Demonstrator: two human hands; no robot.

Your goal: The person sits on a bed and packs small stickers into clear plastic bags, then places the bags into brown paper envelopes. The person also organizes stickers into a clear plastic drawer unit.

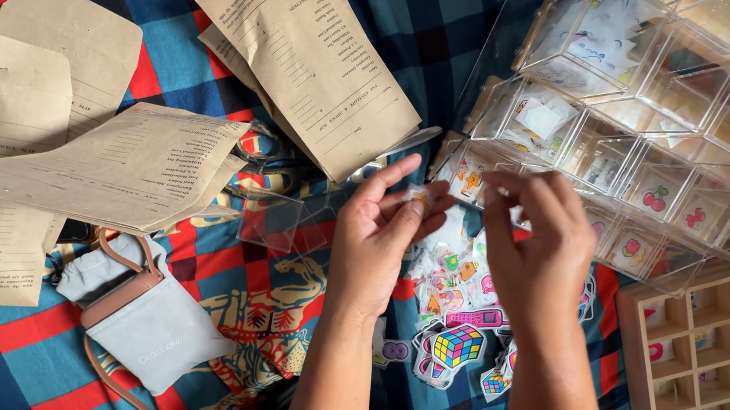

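Home setting, most likely a bed or floor spread used as a craft or small packing spot. Surface is a soft plaid cloth [23,352] in blue, red and teal with yellow printed figures, wrinkled, not a hard table. Brown paper envelopes [307,62] with printed forms lie loose in overlapping stacks. A clear plastic compartment organiser [649,123] holds sorted stickers; a wooden grid tray [693,344] sits at the right edge. A pile of loose colourful stickers [455,325] is heaped on the cloth. A grey drawstring pouch [147,322] with a brown strap lies nearby. Daylight, domestic clutter, no shop fittings.
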